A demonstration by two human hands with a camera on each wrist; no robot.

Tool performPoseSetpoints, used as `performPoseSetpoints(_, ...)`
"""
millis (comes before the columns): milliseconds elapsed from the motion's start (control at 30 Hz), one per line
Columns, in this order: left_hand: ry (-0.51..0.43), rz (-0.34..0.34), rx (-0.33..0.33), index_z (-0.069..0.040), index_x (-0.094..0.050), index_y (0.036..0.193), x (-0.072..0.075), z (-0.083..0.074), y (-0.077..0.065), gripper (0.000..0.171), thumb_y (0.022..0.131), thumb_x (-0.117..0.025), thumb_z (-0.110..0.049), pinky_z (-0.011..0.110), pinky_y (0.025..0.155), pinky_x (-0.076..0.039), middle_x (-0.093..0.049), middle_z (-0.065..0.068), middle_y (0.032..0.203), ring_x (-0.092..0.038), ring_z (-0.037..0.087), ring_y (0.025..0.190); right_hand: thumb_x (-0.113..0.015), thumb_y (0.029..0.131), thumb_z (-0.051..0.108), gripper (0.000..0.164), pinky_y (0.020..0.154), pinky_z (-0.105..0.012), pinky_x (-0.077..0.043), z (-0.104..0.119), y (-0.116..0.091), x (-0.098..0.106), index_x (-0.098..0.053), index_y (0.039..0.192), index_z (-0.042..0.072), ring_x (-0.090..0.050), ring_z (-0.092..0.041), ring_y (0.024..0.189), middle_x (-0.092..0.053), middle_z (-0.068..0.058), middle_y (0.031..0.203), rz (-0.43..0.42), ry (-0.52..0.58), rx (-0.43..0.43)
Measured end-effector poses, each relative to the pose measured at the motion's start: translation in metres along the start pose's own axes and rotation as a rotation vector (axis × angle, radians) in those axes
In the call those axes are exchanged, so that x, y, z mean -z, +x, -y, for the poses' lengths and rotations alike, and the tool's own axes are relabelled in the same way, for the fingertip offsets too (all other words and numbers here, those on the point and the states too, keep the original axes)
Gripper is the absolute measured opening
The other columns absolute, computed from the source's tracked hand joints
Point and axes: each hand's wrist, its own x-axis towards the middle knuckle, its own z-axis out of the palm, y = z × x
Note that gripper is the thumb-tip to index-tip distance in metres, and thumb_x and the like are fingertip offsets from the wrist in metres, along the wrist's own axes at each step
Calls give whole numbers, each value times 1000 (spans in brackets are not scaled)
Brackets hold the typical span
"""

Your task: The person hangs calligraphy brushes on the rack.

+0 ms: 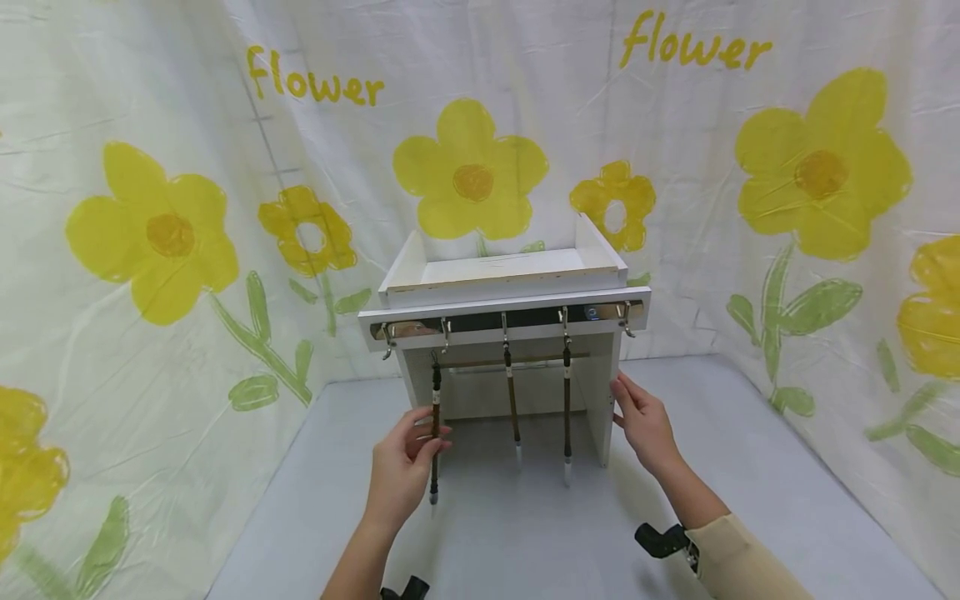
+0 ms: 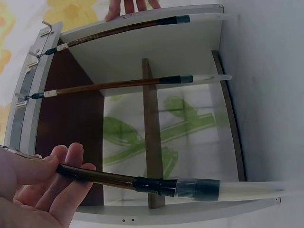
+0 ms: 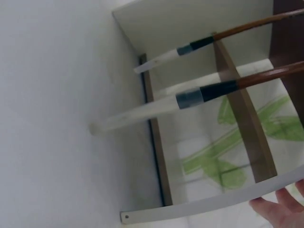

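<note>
My left hand (image 1: 401,471) pinches a brown-handled calligraphy brush (image 2: 109,178) between thumb and fingers; its pale bristle tip points down. The top of this brush is just below a hook near the left end of a hook rail (image 1: 504,320). Two more brushes, a middle brush (image 1: 513,396) and a right brush (image 1: 567,400), hang tip-down from hooks on that rail. My right hand (image 1: 647,421) touches the outside of the right side panel (image 1: 602,400) of a white wooden stand with its fingertips. In the right wrist view, the fingers (image 3: 278,206) lie at the panel's edge.
Atop the stand is an open tray section (image 1: 502,265). A brown crossbar (image 2: 152,128) runs between the side panels. The stand rests on a pale table (image 1: 517,546), with a flower-printed curtain (image 1: 480,50) behind and at both sides. An empty hook (image 1: 626,317) is at the rail's right end.
</note>
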Motion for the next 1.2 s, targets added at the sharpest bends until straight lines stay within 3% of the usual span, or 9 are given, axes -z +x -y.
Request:
performPoseSetpoints(467,41,20,52,-14,-62,129,-4,0,7,43,93,-65,9,31,77,-61,-76,7,100,-75,13,82,-46,104,52,65,96,-42,-54,2,1,0,-39,156,13,-42,-34,143,-39,-12,159,-1,15,7)
performPoseSetpoints(733,10,44,73,-11,-61,132,-4,2,9,44,93,-65,8,27,79,-59,-76,8,101,-76,25,86,-46,104,51,64,97,-42,-54,1,1,-1,-39,156,14,-42,-34,144,-39,-11,159,-2,18,5)
performPoseSetpoints(967,6,62,95,-11,-59,135,-3,4,10,45,94,-64,7,28,81,-59,-76,8,103,-75,16,86,-46,105,51,63,96,-40,-54,1,0,-1,-40,156,14,-43,-34,143,-40,-11,159,-4,14,7)
performPoseSetpoints(1200,4,73,104,-12,-58,135,-5,4,10,46,94,-64,7,26,80,-59,-76,6,104,-76,23,89,-46,104,51,63,96,-42,-54,1,0,-1,-41,155,14,-44,-34,142,-40,-11,159,-5,20,9)
